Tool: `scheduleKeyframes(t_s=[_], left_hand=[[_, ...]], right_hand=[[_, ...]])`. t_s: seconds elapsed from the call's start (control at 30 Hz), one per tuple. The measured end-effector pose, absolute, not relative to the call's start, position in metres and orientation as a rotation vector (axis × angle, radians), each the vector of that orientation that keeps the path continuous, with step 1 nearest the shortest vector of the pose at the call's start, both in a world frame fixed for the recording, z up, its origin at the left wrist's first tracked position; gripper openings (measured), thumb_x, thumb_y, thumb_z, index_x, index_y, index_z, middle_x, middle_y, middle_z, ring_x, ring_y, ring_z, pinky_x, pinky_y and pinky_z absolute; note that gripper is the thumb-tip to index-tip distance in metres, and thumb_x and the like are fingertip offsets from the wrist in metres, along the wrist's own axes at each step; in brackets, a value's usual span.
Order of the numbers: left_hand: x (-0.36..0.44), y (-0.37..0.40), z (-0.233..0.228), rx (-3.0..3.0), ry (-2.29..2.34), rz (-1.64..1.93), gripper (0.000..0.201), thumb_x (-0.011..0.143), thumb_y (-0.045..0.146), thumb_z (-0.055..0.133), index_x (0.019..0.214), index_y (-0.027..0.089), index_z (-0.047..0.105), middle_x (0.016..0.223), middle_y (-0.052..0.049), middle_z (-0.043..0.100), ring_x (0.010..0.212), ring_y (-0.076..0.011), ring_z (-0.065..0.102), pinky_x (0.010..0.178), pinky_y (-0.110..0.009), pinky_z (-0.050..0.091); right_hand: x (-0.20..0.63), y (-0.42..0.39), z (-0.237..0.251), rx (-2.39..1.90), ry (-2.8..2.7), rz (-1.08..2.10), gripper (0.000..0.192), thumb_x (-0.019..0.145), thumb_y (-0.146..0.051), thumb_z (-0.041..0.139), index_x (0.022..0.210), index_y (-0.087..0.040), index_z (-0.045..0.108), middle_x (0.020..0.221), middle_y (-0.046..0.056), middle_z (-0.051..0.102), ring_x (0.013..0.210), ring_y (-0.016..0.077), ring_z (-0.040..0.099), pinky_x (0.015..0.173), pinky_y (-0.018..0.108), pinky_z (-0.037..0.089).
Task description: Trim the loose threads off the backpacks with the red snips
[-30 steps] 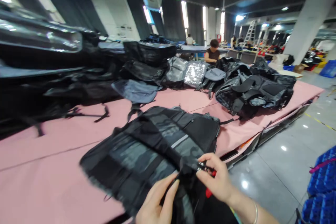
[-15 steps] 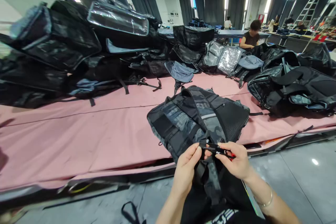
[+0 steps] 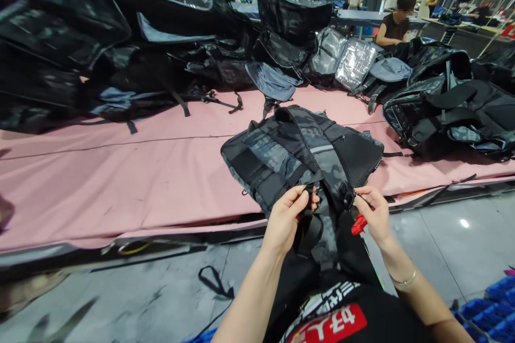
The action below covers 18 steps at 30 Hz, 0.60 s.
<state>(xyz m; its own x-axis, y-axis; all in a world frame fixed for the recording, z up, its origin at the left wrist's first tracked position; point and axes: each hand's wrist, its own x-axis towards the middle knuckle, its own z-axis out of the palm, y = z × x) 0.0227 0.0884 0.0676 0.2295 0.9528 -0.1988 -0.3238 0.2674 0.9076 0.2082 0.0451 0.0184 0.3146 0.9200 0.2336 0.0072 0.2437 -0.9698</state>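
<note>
One red shirt patch [image 3: 340, 325], its white characters not surely readable, is shown at bottom centre; above it, a dark strap [image 3: 309, 189] is pinched in the left grip [image 3: 286, 210], a red-ended object [image 3: 358, 223] in the right grip [image 3: 375, 213]; just beyond, nearer the left grip, the backpack [image 3: 276, 154] is laid lengthwise left-to-right on the pink tabletop [image 3: 120, 187].

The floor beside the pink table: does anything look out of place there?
A black strap loop appears to lie on the grey floor, odd because the bags are on the pink table; where it attaches is unclear.
</note>
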Motion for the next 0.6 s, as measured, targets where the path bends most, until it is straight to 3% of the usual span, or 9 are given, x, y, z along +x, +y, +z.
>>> scheduleKeyframes(t_s=[0.17, 0.3, 0.4, 0.47, 0.5, 0.57, 0.6], left_hand=[[0.026, 0.083, 0.064, 1.108, 1.000, 0.998, 0.029, 0.067, 0.034, 0.069, 0.089, 0.016, 0.064, 0.074, -0.003, 0.066, 0.066, -0.0125, 0.057, 0.066, -0.023, 0.045], [0.012, 0.091, 0.082, 1.656, 1.084, 0.719, 0.026, 0.063, 0.036, 0.071, 0.082, 0.018, 0.069, 0.071, -0.003, 0.066, 0.062, -0.0151, 0.058, 0.054, -0.022, 0.045], [-0.027, 0.119, 0.126, 1.630, 1.046, 0.968, 0.032, 0.062, 0.041, 0.070, 0.084, 0.018, 0.069, 0.074, -0.003, 0.068, 0.067, -0.0190, 0.062, 0.048, -0.023, 0.046], [-0.065, 0.138, 0.164, 1.455, 0.935, 1.601, 0.037, 0.069, 0.045, 0.064, 0.092, 0.017, 0.066, 0.083, -0.002, 0.069, 0.085, -0.0207, 0.063, 0.066, -0.028, 0.053], [-0.085, 0.145, 0.181, 1.409, 0.900, 1.797, 0.043, 0.079, 0.050, 0.049, 0.108, 0.020, 0.059, 0.098, 0.003, 0.067, 0.101, -0.0172, 0.058, 0.082, -0.030, 0.051], [-0.117, 0.151, 0.201, 1.304, 0.889, 1.951, 0.049, 0.092, 0.046, 0.017, 0.130, 0.021, 0.036, 0.117, 0.006, 0.058, 0.116, -0.0096, 0.048, 0.098, -0.032, 0.040], [-0.128, 0.149, 0.202, 1.238, 0.908, 1.993, 0.048, 0.094, 0.043, 0.012, 0.133, 0.023, 0.028, 0.123, 0.006, 0.054, 0.117, -0.0070, 0.047, 0.101, -0.032, 0.037]], right_hand=[[0.228, 0.031, -0.006, -1.148, -0.874, 0.904, 0.023, 0.081, -0.036, 0.060, 0.092, -0.017, 0.053, 0.055, -0.007, 0.037, 0.047, 0.0062, 0.031, 0.044, 0.018, 0.025], [0.238, 0.019, -0.017, -1.112, -0.765, 0.956, 0.024, 0.081, -0.037, 0.061, 0.092, -0.017, 0.052, 0.054, -0.008, 0.031, 0.046, 0.0060, 0.024, 0.042, 0.018, 0.019], [0.244, 0.010, -0.021, -1.117, -0.690, 0.958, 0.026, 0.079, -0.038, 0.064, 0.091, -0.017, 0.053, 0.054, -0.008, 0.029, 0.046, 0.0059, 0.024, 0.041, 0.017, 0.019], [0.248, 0.004, -0.026, -1.125, -0.634, 0.963, 0.027, 0.077, -0.038, 0.066, 0.091, -0.017, 0.054, 0.054, -0.009, 0.027, 0.046, 0.0055, 0.023, 0.040, 0.016, 0.020], [0.250, 0.002, -0.029, -1.129, -0.610, 0.970, 0.028, 0.077, -0.038, 0.066, 0.091, -0.018, 0.054, 0.054, -0.009, 0.026, 0.046, 0.0053, 0.023, 0.040, 0.016, 0.020], [0.253, -0.002, -0.035, -1.140, -0.582, 0.991, 0.029, 0.076, -0.039, 0.067, 0.092, -0.017, 0.055, 0.054, -0.008, 0.026, 0.046, 0.0053, 0.023, 0.039, 0.015, 0.020], [0.253, -0.002, -0.038, -1.147, -0.574, 1.000, 0.030, 0.076, -0.039, 0.067, 0.093, -0.017, 0.055, 0.055, -0.008, 0.026, 0.046, 0.0055, 0.024, 0.039, 0.015, 0.021]])
